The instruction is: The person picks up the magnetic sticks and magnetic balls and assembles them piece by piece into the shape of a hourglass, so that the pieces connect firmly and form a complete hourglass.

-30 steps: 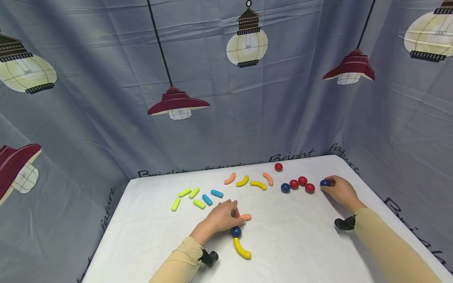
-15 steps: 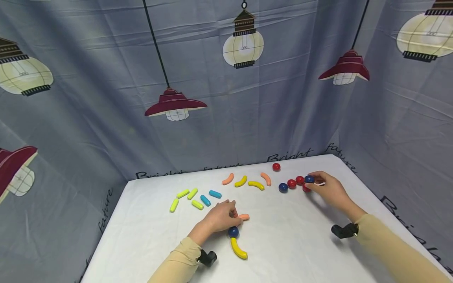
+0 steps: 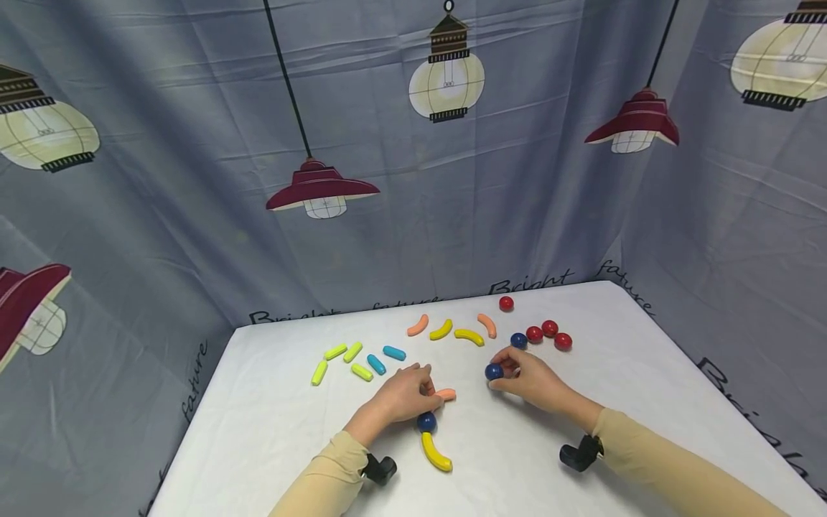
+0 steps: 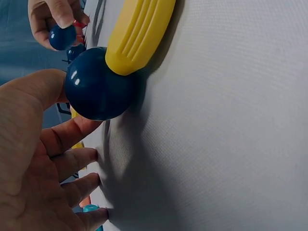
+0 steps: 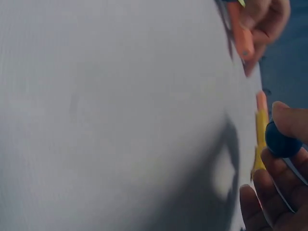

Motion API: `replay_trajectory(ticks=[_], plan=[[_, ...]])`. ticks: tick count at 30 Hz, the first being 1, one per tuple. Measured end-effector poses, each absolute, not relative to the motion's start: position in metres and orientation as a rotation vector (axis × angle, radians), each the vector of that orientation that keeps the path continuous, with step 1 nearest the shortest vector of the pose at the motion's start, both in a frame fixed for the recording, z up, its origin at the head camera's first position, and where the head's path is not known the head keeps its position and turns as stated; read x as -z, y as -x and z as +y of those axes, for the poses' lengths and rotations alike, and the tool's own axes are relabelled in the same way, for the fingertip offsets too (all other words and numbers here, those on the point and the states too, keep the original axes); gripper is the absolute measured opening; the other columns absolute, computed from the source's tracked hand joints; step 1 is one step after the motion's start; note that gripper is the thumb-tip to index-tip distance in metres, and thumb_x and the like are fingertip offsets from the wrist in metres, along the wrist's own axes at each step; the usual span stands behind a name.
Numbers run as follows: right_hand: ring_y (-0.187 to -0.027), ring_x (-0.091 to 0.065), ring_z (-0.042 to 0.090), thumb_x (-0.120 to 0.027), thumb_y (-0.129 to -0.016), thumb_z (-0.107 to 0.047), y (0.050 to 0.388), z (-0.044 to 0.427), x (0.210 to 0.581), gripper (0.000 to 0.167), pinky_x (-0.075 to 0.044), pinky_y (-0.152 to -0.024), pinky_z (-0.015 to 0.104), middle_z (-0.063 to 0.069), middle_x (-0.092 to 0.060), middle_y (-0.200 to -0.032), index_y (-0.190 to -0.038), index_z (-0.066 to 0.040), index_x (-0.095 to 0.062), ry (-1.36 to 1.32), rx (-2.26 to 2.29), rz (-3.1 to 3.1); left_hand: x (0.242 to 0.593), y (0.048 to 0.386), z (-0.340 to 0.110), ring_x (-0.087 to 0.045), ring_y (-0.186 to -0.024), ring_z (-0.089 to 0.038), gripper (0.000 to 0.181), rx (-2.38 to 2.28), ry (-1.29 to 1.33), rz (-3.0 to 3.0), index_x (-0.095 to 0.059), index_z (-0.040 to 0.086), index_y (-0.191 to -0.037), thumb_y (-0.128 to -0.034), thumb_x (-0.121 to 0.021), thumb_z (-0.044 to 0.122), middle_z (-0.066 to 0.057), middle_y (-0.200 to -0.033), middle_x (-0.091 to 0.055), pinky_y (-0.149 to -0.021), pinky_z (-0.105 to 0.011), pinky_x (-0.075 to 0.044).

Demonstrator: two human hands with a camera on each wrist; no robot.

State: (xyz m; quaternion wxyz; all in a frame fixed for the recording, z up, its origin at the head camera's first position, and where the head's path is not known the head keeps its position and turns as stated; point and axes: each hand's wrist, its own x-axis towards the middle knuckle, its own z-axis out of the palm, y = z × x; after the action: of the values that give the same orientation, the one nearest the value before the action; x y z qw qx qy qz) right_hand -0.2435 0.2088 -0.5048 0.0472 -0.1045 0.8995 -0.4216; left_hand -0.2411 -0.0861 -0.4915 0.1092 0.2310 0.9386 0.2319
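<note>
In the head view, the right hand (image 3: 533,377) pinches a glossy navy ball (image 3: 494,371) between thumb and fingertips, right of centre over the white table (image 3: 504,459). The left hand (image 3: 405,396), nearer and to the left, grips a smooth, slightly curved orange piece (image 3: 447,394) between thumb and fingers; its remaining fingers are loosely bent.

Touching the near end of that piece is a second blue ball (image 4: 98,84), polished enough to show bright highlights. A yellow banana shape (image 4: 139,33) meets the ball on its near side, its faceted, plastic-looking skin ridged lengthwise and its tip blunt. The tabletop around it has a fine, woven-looking grain.

At the far left lie stubby lime sticks (image 3: 362,372) and two rounded blue sticks (image 3: 377,364). Curved yellow and orange pieces (image 3: 469,336) are spread across the far middle; shiny red balls (image 3: 563,341) and another navy ball (image 3: 519,340) sit at the far right. Behind hangs a creased grey-blue curtain (image 3: 413,244) printed with lamps.
</note>
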Motion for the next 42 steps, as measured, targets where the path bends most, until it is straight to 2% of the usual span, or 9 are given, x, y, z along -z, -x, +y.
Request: replay_trajectory(ticks=[2,5,9,12,17,29,33,37,42], plan=[[-0.092,-0.06,0.015,-0.089,-0.081,-0.028,0.24,0.198,0.508,0.041,-0.053,-0.082,0.032,-0.005,-0.064,-0.098,-0.114,-0.016,-0.066,0.301,1.261,2.737,0.491,0.241,-0.086,-0.057,-0.085,-0.014,0.023,-0.677,-0.678,2.765,-0.064,0.022,-0.087,-0.0917,-0.073,0.042,-0.001,-0.108,-0.063,-0.079,-0.034,-0.049],[-0.089,-0.058,0.014,-0.09,-0.079,-0.029,0.236,0.186,0.512,0.04,-0.052,-0.08,0.033,-0.006,-0.063,-0.094,-0.111,-0.018,-0.067,0.3,1.213,2.747,0.491,0.241,-0.085,-0.063,-0.11,-0.023,0.022,-0.676,-0.68,2.771,-0.064,0.022,-0.086,-0.0917,-0.073,0.042,-0.008,-0.125,-0.065,-0.094,-0.041,-0.051],[-0.087,-0.056,0.014,-0.092,-0.076,-0.029,0.234,0.173,0.514,0.042,-0.052,-0.082,0.034,-0.007,-0.061,-0.092,-0.109,-0.019,-0.068,0.285,1.132,2.781,0.492,0.24,-0.086,-0.043,-0.142,-0.036,0.022,-0.701,-0.672,2.764,-0.063,0.022,-0.083,-0.0922,-0.072,0.04,-0.017,-0.148,-0.053,-0.108,-0.049,-0.045],[-0.089,-0.055,0.013,-0.093,-0.076,-0.03,0.232,0.166,0.515,0.043,-0.053,-0.086,0.035,-0.008,-0.06,-0.093,-0.109,-0.019,-0.069,0.307,1.052,2.815,0.493,0.24,-0.086,-0.039,-0.145,-0.037,0.024,-0.716,-0.651,2.747,-0.064,0.022,-0.08,-0.093,-0.071,0.041,-0.016,-0.152,-0.05,-0.11,-0.052,-0.043],[-0.088,-0.053,0.011,-0.092,-0.076,-0.032,0.23,0.157,0.518,0.039,-0.052,-0.084,0.034,-0.011,-0.059,-0.092,-0.107,-0.021,-0.069,0.376,0.972,2.862,0.493,0.24,-0.087,-0.035,-0.147,-0.037,0.025,-0.728,-0.624,2.732,-0.065,0.023,-0.078,-0.093,-0.069,0.042,-0.015,-0.154,-0.048,-0.112,-0.054,-0.039],[-0.086,-0.05,0.01,-0.093,-0.076,-0.033,0.23,0.148,0.521,0.041,-0.048,-0.079,0.033,-0.013,-0.056,-0.089,-0.107,-0.023,-0.069,0.436,0.952,2.9,0.495,0.24,-0.086,-0.036,-0.147,-0.035,0.024,-0.723,-0.613,2.733,-0.065,0.023,-0.076,-0.092,-0.069,0.041,-0.013,-0.153,-0.049,-0.114,-0.054,-0.038],[-0.088,-0.05,0.01,-0.093,-0.075,-0.034,0.229,0.147,0.521,0.044,-0.049,-0.082,0.033,-0.013,-0.057,-0.091,-0.109,-0.023,-0.068,0.418,0.931,2.91,0.495,0.24,-0.086,-0.037,-0.147,-0.036,0.024,-0.731,-0.607,2.732,-0.065,0.023,-0.076,-0.0918,-0.07,0.04,-0.013,-0.153,-0.049,-0.112,-0.054,-0.04],[-0.091,-0.051,0.01,-0.093,-0.074,-0.034,0.228,0.148,0.52,0.041,-0.05,-0.085,0.034,-0.014,-0.057,-0.092,-0.104,-0.024,-0.068,0.403,0.915,2.933,0.494,0.239,-0.087,-0.037,-0.146,-0.037,0.024,-0.734,-0.607,2.733,-0.065,0.023,-0.077,-0.0917,-0.07,0.04,-0.013,-0.153,-0.049,-0.11,-0.054,-0.042],[-0.093,-0.051,0.01,-0.092,-0.076,-0.033,0.228,0.151,0.519,0.037,-0.05,-0.087,0.036,-0.014,-0.059,-0.096,-0.104,-0.025,-0.07,0.475,0.916,2.942,0.494,0.24,-0.086,-0.037,-0.146,-0.036,0.03,-0.71,-0.63,2.74,-0.064,0.022,-0.072,-0.0913,-0.071,0.044,-0.014,-0.152,-0.05,-0.114,-0.055,-0.037]])
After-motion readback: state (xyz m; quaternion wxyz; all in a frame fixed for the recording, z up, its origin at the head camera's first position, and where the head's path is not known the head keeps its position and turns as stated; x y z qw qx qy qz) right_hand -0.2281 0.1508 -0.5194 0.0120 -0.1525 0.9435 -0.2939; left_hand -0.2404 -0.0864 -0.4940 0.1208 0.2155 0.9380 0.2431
